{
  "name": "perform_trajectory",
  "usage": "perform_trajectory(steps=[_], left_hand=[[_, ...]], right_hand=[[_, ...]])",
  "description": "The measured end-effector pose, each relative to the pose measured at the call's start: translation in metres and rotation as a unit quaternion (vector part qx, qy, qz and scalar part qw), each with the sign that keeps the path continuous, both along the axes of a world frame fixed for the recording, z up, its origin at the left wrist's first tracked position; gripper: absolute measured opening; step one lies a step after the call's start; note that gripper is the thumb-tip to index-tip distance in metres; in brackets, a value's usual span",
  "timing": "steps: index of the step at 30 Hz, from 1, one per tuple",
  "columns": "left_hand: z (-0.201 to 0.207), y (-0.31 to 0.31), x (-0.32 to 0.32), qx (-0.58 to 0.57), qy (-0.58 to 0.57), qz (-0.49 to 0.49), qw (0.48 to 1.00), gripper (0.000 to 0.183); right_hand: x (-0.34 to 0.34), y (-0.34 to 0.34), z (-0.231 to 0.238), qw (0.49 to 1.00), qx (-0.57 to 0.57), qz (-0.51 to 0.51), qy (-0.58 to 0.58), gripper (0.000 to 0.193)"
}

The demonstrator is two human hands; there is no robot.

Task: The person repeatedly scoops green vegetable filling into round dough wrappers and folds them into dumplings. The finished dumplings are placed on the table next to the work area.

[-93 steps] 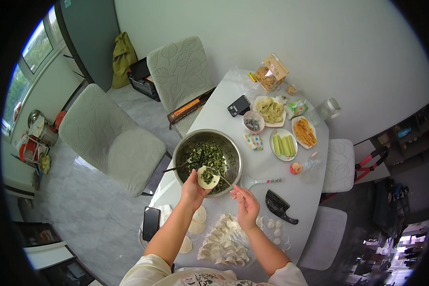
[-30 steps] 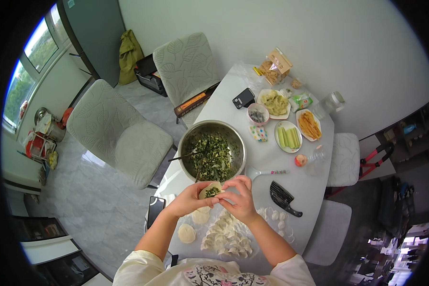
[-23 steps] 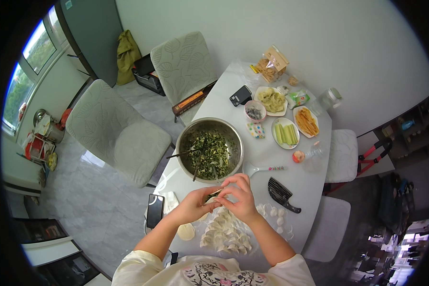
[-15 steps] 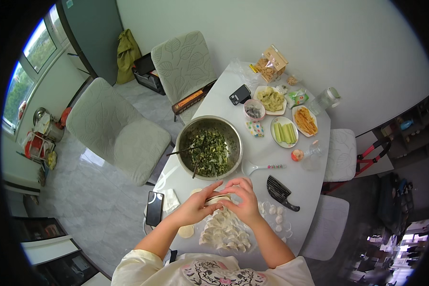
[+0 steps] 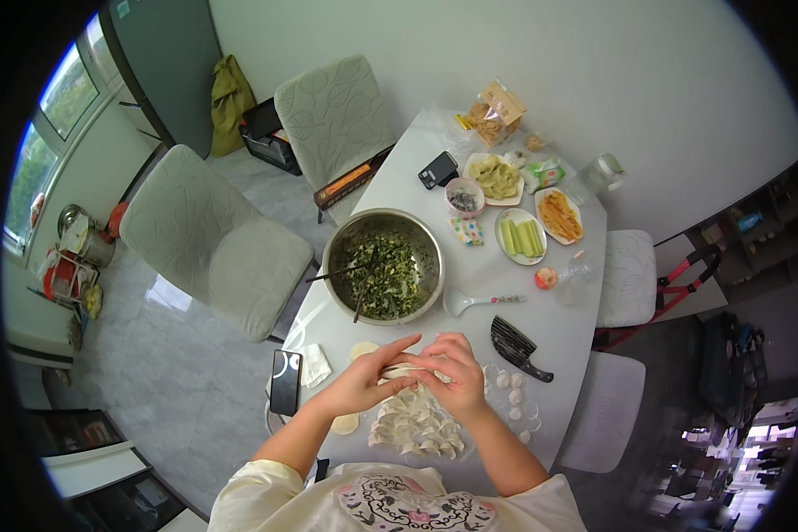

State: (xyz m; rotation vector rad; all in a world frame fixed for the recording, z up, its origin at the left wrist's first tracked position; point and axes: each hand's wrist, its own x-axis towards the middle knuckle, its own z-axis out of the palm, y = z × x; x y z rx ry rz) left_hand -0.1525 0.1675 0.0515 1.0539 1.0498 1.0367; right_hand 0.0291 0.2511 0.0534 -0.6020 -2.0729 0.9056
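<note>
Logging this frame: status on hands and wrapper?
Left hand and right hand both on dough wrapper. Wrapper looks folded, above dumplings. Hands partly hide it. Steel bowl beyond, apart.

1 round steel bowl, 1 black broad-bladed knife, 3 white plates toward white table's wall edge, 4 grey padded chairs.

The left forearm and right forearm are angled forward and inward. The left hand and right hand are positioned close together; the right fingers are bent, and both thumbs are directed inward.
</note>
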Motion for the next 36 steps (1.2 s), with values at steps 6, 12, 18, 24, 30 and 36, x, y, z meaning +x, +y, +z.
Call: perform_trajectory(steps=[6, 12, 18, 24, 30, 36], left_hand=[[-0.021, -0.011, 0.030, 0.015, -0.231, 0.091, 0.969, 0.063], [0.004, -0.017, 0.049, 0.052, -0.184, 0.139, 0.972, 0.051], [0.033, -0.019, 0.038, 0.118, 0.142, 0.084, 0.979, 0.042], [0.040, -0.024, 0.037, 0.131, 0.237, 0.049, 0.961, 0.039], [0.022, -0.028, 0.039, 0.132, 0.200, 0.047, 0.970, 0.036], [0.027, -0.030, 0.048, 0.095, 0.106, 0.071, 0.987, 0.034]], right_hand=[[0.005, -0.009, 0.017, 0.998, 0.036, -0.026, 0.034, 0.022], [0.009, -0.017, 0.039, 0.997, 0.073, -0.028, 0.008, 0.022], [0.017, -0.018, 0.059, 0.994, 0.107, -0.012, -0.028, 0.024], [0.022, -0.019, 0.065, 0.996, 0.092, 0.008, -0.022, 0.025], [0.023, -0.017, 0.057, 0.998, 0.048, 0.023, 0.013, 0.026], [0.022, -0.028, 0.045, 0.987, -0.146, 0.056, 0.047, 0.027]])
